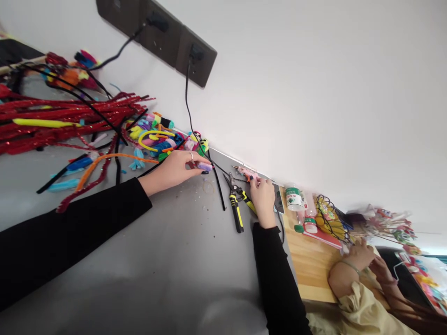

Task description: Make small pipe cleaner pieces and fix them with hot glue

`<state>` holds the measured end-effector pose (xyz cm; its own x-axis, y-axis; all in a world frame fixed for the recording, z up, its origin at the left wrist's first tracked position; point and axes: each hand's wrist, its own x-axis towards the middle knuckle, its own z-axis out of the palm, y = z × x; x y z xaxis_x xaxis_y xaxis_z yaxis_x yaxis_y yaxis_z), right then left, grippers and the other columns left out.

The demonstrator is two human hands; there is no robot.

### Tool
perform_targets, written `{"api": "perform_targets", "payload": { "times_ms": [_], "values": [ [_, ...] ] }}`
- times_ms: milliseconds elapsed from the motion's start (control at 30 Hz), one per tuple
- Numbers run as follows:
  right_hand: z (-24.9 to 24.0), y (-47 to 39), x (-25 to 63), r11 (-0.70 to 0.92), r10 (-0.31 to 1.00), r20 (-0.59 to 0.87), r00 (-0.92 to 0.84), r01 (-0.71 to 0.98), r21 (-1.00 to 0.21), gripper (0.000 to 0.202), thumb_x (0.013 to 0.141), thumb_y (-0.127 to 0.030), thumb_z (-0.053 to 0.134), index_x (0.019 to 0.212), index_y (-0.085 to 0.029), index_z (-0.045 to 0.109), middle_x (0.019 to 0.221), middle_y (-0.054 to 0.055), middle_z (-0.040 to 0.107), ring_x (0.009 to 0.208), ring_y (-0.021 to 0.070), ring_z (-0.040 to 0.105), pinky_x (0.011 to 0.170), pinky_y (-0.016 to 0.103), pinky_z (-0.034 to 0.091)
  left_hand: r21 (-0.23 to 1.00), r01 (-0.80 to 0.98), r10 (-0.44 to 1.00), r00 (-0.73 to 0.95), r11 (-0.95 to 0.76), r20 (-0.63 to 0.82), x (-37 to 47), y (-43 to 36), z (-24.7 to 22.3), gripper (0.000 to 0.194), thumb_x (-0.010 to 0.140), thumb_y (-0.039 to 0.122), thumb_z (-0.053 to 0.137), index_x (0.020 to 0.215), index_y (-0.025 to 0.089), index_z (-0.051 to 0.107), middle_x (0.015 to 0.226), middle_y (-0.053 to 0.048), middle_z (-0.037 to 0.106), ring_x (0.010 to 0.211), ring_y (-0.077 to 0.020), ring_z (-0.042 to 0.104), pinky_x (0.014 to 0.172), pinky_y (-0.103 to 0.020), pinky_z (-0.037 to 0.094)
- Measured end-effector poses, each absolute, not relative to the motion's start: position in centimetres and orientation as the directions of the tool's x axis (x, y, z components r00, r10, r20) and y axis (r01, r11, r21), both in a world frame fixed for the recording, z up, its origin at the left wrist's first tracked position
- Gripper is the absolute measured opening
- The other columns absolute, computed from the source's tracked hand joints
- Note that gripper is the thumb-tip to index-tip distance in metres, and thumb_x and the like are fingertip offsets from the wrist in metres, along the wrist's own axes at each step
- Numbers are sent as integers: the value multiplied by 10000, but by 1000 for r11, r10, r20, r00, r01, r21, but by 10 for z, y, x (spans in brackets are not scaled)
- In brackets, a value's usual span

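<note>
near the far edge of the grey table, our left hand pinches a fuzzy purple piece, seemingly to steady it, while rightward our right hand curls nearly closed on the pink tool, probably for control, beside pliers.

Two plugs, one glue gun

The gray desk carries red fuzzy sticks toward ten o'clock, with a yellow stick on top. A mixed heap of colorful fuzzy pieces sits at twelve. Toward two lie a short black stick and yellow-and-black pliers, opened. Small crumbs dot the middle. At three, a wooden desk adjoins, bearing plastic bottles and a red book.
</note>
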<state>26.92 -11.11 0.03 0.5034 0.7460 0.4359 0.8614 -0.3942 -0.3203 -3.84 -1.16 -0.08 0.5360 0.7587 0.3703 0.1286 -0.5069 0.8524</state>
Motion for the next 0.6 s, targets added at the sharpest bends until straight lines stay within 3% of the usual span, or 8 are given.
{"api": "perform_targets", "payload": {
  "times_ms": [100, 200, 300, 433, 600],
  "values": [
    [12, -117, 256, -320, 748, 502, 435, 898, -302, 217, 932, -318, 628, 1025, -142, 716, 1119, 195, 688, 1052, 312, 624, 986, 459, 459, 853, 135, 735, 587, -504, 341, -37, -15, 0, 379, 889, 476, 672, 1112, 213, 830, 1182, -76, 808, 1028, -252, 744, 856, -314, 601],
    [22, -124, 232, 166, 824, 565, 51, 931, -326, 244, 1001, -319, 608, 1196, -189, 677, 1149, 134, 704, 1061, 263, 657, 988, 432, 516, 867, 160, 746, 596, -473, 297, -34, -20, -1, 389, 881, 486, 691, 1125, 212, 822, 1198, -80, 804, 989, -254, 747, 826, -317, 603],
    [23, -130, 207, 460, 800, 550, -239, 834, -305, 306, 1008, -308, 665, 1299, -220, 631, 1230, 118, 715, 1195, 252, 653, 1092, 432, 497, 872, 162, 753, 591, -461, 289, -31, -25, 0, 386, 884, 483, 690, 1122, 204, 811, 1183, -85, 804, 950, -243, 745, 827, -317, 595],
    [20, -134, 189, 534, 780, 553, -294, 773, -342, 365, 1035, -343, 642, 1380, -235, 587, 1263, 122, 712, 1215, 238, 659, 1073, 404, 528, 875, 159, 725, 637, -457, 263, -30, -32, 4, 349, 892, 467, 683, 1089, 208, 810, 1109, -75, 814, 931, -241, 742, 845, -316, 591],
    [15, -134, 187, 556, 767, 564, -306, 756, -346, 286, 1045, -361, 626, 1297, -228, 650, 1165, 117, 739, 1102, 241, 682, 980, 410, 556, 841, 182, 680, 684, -510, 264, -28, -36, 3, 361, 925, 488, 602, 997, 205, 814, 949, -48, 817, 833, -219, 717, 763, -284, 558]
  ]
}}
